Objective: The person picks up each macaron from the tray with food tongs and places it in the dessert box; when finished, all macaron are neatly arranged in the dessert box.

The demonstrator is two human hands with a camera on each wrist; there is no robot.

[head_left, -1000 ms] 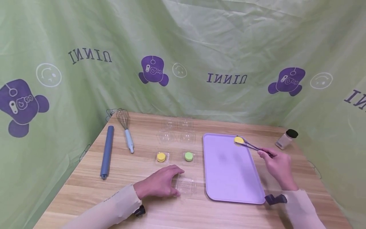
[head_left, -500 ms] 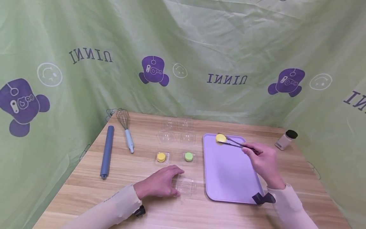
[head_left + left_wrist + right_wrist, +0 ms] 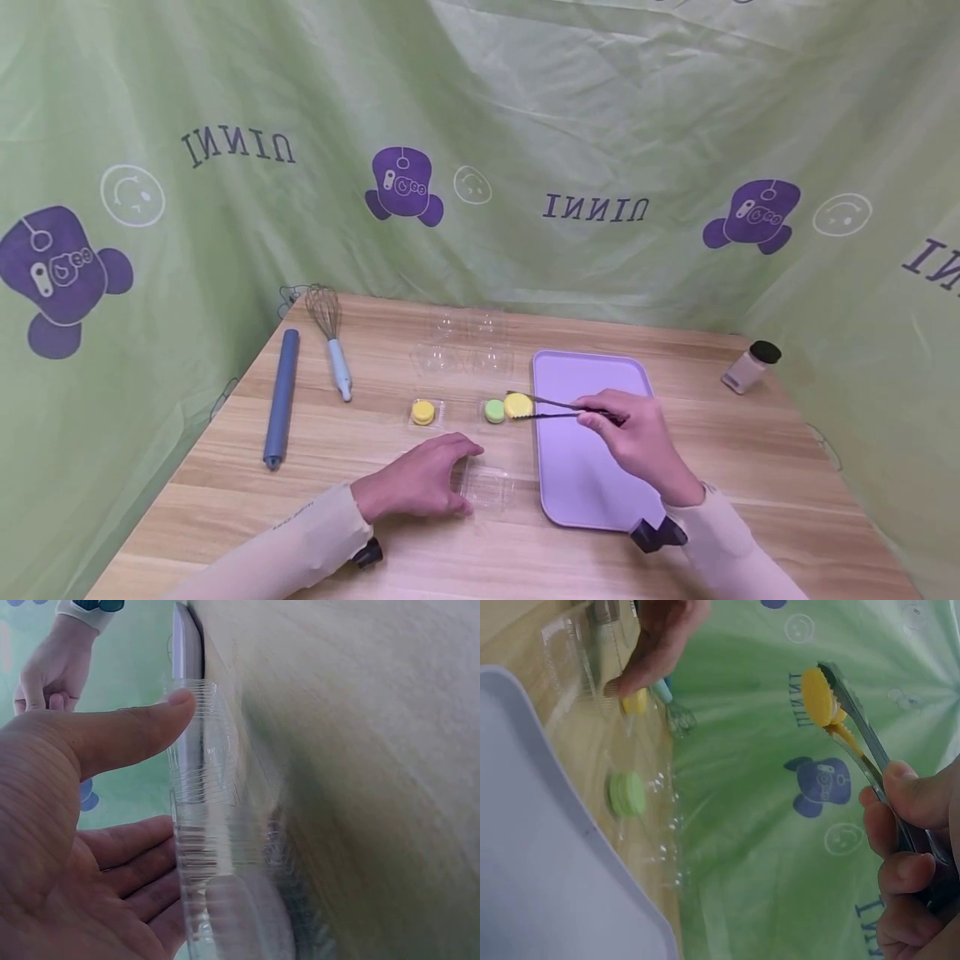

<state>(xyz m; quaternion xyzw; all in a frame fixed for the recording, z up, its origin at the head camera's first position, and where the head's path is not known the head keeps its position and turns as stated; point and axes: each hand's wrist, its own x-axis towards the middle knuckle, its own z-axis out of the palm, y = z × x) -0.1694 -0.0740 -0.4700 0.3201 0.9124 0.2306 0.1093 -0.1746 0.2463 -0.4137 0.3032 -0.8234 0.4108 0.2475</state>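
My right hand (image 3: 630,429) grips dark metal tongs (image 3: 855,716) with a yellow macaron (image 3: 819,697) between their tips. In the head view, that macaron overlaps the right edge of a green macaron (image 3: 494,411), which sits in a small clear plastic tray. Another yellow macaron (image 3: 423,412) sits in a similar tray to the left. My left hand (image 3: 416,479) holds a clear plastic container (image 3: 487,489) by its left side, near the front of the table. Its thumb (image 3: 142,731) is at one edge of the container, with the other fingers spread apart from it.
A purple tray (image 3: 592,492) lies at right, partly under my right forearm. Several clear domed lids (image 3: 491,358) stand behind the macarons. A blue rolling pin (image 3: 281,400) and a whisk (image 3: 337,367) lie at left; a black-capped jar (image 3: 750,367) lies at far right.
My right hand has carried the yellow macaron in the tongs leftward and nearer, from the tray's far right corner to beside the green macaron. My left hand has stayed put.
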